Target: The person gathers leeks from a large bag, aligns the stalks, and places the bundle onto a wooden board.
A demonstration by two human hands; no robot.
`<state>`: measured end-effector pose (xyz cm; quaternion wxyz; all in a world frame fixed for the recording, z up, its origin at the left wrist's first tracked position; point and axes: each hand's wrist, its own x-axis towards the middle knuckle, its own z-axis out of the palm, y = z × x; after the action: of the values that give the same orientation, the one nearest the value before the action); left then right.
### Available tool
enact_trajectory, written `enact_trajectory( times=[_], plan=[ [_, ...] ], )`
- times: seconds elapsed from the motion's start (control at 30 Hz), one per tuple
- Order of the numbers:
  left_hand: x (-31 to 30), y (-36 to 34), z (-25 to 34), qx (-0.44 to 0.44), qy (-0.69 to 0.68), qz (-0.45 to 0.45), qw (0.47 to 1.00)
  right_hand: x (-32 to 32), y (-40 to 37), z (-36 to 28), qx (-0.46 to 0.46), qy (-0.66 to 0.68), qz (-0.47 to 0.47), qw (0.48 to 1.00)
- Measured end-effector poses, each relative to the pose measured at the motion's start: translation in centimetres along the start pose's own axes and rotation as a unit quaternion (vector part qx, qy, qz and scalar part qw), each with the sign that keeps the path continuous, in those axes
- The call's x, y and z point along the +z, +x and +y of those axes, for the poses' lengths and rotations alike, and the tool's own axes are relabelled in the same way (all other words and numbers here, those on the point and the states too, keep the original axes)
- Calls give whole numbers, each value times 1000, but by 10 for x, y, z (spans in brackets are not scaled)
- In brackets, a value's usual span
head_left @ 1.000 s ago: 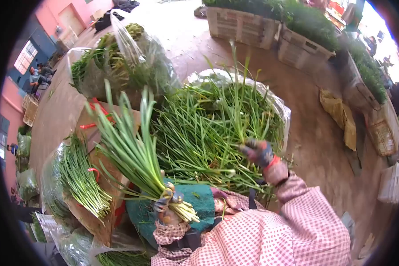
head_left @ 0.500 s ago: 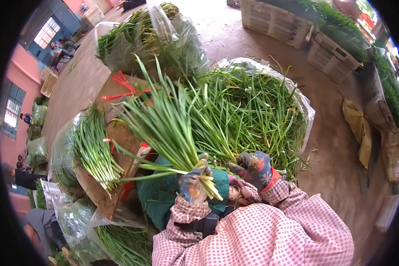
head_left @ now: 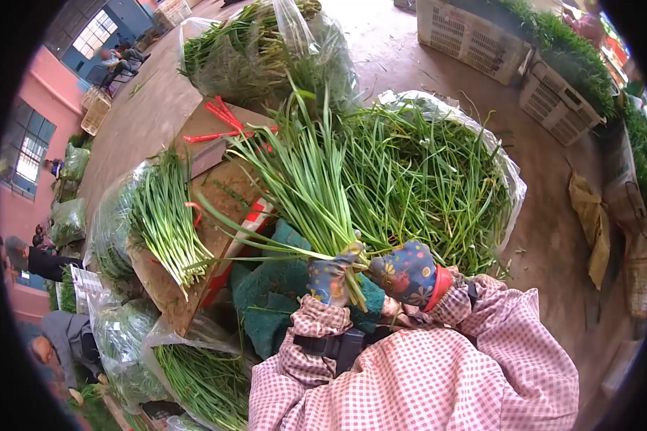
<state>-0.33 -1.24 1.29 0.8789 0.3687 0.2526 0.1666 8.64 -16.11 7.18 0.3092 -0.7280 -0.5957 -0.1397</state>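
Vs 1 s ago: right hand (head_left: 407,273) is back from the loose pile (head_left: 431,179), now touching the left hand (head_left: 331,276). Left hand is clamped round the stalk end of one bunch of green onions (head_left: 302,176), held above the green cloth (head_left: 269,287), leaves fanning up-left. Right hand is curled at the same stalks; can't tell its grip. Count: 2 gloved hands, 1 held bunch, 1 tied bundle (head_left: 164,223) on the cardboard box (head_left: 223,194) at its left edge, 2 crates (head_left: 467,36) on the floor. Red ties (head_left: 219,118) lie at the box's far edge. The bunch hides the pile's left side.
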Motion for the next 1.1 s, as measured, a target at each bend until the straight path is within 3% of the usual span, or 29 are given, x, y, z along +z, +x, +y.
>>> enact_trajectory(
  times=[0.07,0.1,0.13,0.2,0.23,0.27,0.3,0.33,0.37,0.4,0.47,0.5,0.53,0.6,0.63,0.67,0.73,0.77,0.87,0.9,0.97,1.0,1.03,1.07,1.1],
  plan=[
    [-1,-1,5,-80,164,-19,983,-2,-2,-1,1,-3,-19,1000],
    [25,-9,25,-159,105,4,982,-3,-3,-2,6,-4,-40,999],
    [22,-10,24,-159,104,4,982,-2,-5,-4,5,-4,-40,999],
    [11,-11,19,-210,-96,-101,968,-1,-10,-5,19,46,-75,996],
    [22,-11,21,-165,-7,-14,986,-19,-3,-8,51,80,-136,986],
    [23,-14,25,-166,-5,-14,986,-25,-5,-6,52,80,-135,986],
    [24,-15,29,-168,-74,-42,982,-31,-8,-2,119,178,-68,974],
    [27,-18,32,-169,-143,-69,973,-37,-12,0,183,273,-1,945],
    [32,-21,33,-169,-181,-101,963,-46,-15,-2,343,446,-4,827],
    [25,-19,25,-173,-181,-102,963,-44,-20,6,317,388,13,865],
    [-1,-6,5,-90,-146,-96,980,-36,-6,11,199,414,41,887],
    [-4,-4,3,-103,-175,-111,973,-35,-1,6,195,475,-3,858],
    [10,-10,13,-104,-174,-111,973,-36,3,2,251,540,-81,799],
    [35,-24,35,-143,-136,-77,977,-24,4,-1,250,449,-188,837],
    [16,-17,24,-130,-115,-55,983,-22,5,-1,240,392,-186,868],
    [-20,0,4,-128,-115,-51,984,-17,2,2,238,394,-188,867],
    [-82,31,-32,-238,-154,-192,940,-9,-9,10,335,492,-261,760],
    [-76,26,-27,-239,-155,-192,939,-11,-14,3,346,537,-184,747],
    [-17,-2,18,-63,-128,-194,971,-24,-34,6,376,550,-180,723],
    [-4,-4,27,-90,-65,-58,992,-17,-55,22,193,521,-111,824],
    [3,-7,29,-54,-37,-36,997,-24,-79,27,346,672,-12,655],
    [4,-8,28,-20,-7,-16,1000,-23,-94,45,358,777,38,517],
    [2,-6,26,-46,34,24,998,-24,-92,49,258,659,143,692],
    [3,-8,25,-47,33,25,998,-47,-97,53,354,693,135,613],
    [8,-13,27,-26,-13,-30,999,-50,-98,63,318,667,135,661]
  ],
)
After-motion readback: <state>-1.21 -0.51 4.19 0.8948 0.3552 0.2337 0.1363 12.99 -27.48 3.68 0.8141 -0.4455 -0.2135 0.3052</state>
